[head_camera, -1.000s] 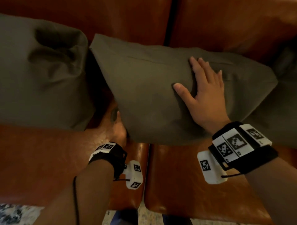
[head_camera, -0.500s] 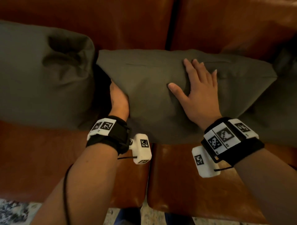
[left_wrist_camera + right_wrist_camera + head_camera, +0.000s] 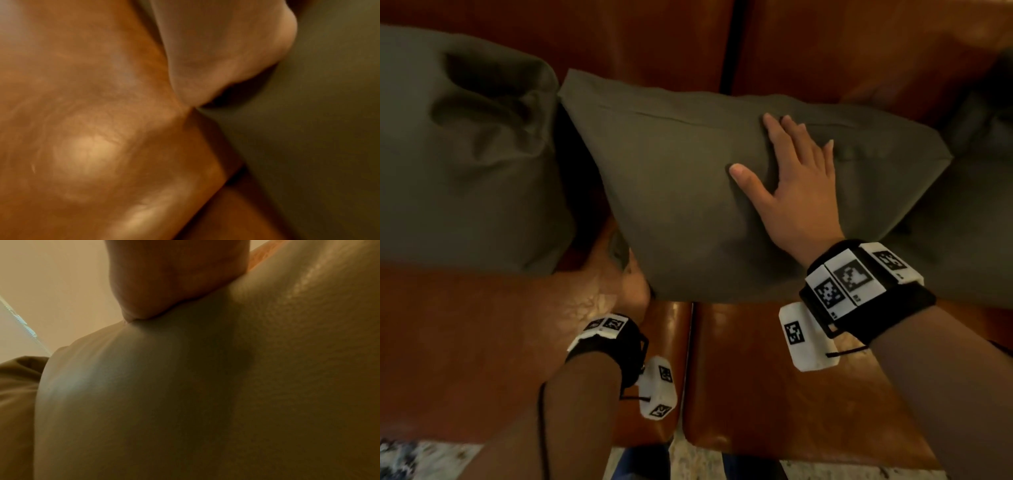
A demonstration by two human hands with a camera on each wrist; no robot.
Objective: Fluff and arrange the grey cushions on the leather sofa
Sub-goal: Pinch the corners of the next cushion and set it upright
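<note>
In the head view the middle grey cushion [image 3: 688, 192] leans against the brown leather sofa [image 3: 482, 325], tilted with its left corner high. My right hand [image 3: 794, 178] lies flat on its front, fingers straight and spread. My left hand [image 3: 633, 284] is at the cushion's lower left corner, its fingers hidden beneath the fabric. The left wrist view shows only the heel of the left hand [image 3: 226, 48] against the cushion [image 3: 318, 113] and the leather seat [image 3: 82, 129]. In the right wrist view the right hand [image 3: 179, 280] presses into the cushion [image 3: 185, 386].
A second grey cushion [image 3: 465, 154] with a dented top stands at the left. A third [image 3: 983, 164] overlaps the middle one at the right edge. A seam [image 3: 688, 359] splits the two seat pads. Patterned floor [image 3: 414, 459] shows below the sofa's front edge.
Half a second ago my left hand was high against the cushion's left side and the cushion was squashed flat. Now that hand is back down at the lower left corner and the cushion stands taller.
</note>
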